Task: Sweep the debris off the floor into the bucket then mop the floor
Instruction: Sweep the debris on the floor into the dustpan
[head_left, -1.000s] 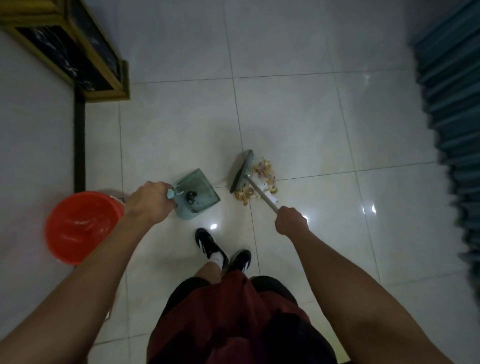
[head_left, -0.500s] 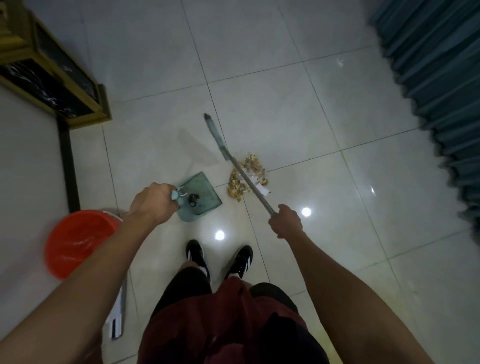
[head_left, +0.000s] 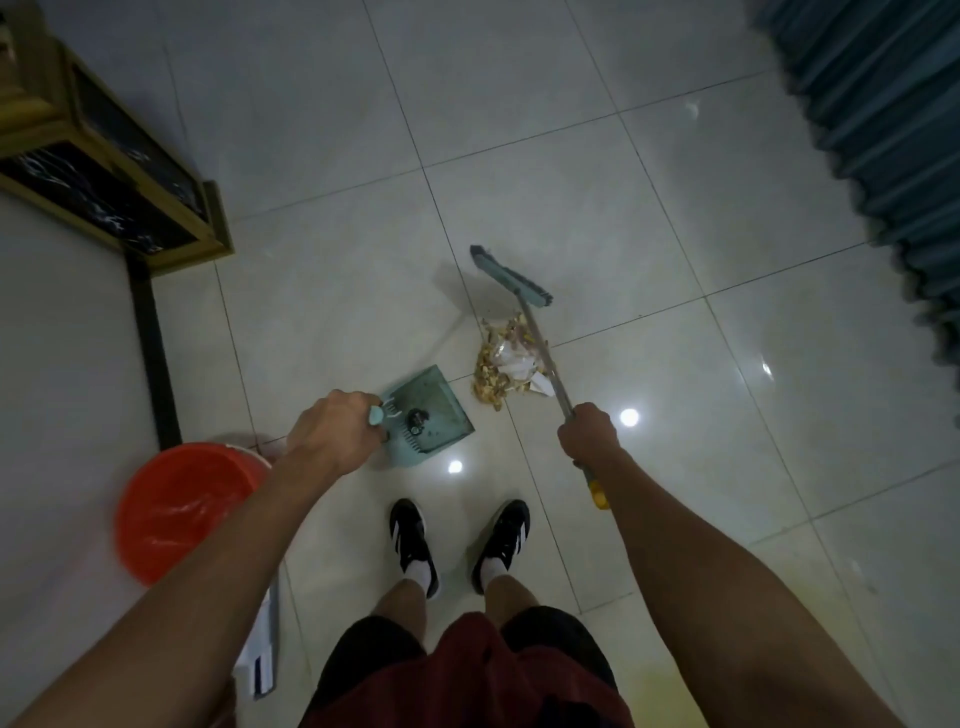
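A heap of yellowish scraps and white paper, the debris (head_left: 501, 364), lies on the pale tiled floor (head_left: 675, 218). My right hand (head_left: 588, 435) grips the metal handle of a teal broom; the broom head (head_left: 510, 277) sits just beyond the heap. My left hand (head_left: 332, 435) grips the handle of a teal dustpan (head_left: 428, 415), which rests on the floor left of the debris with a small dark object in it. An orange bucket (head_left: 176, 506) with a liner stands at my lower left.
A gold-framed dark cabinet (head_left: 111, 171) and its black leg stand at the left. Teal curtains (head_left: 893, 140) hang at the right. My two black shoes (head_left: 410, 540) are below the dustpan. A white flat object (head_left: 262, 660), partly hidden by my left arm, lies beside the bucket.
The broom head swung from the left of the debris, out far past it, to just beyond the heap. The dustpan stayed in about the same spot.
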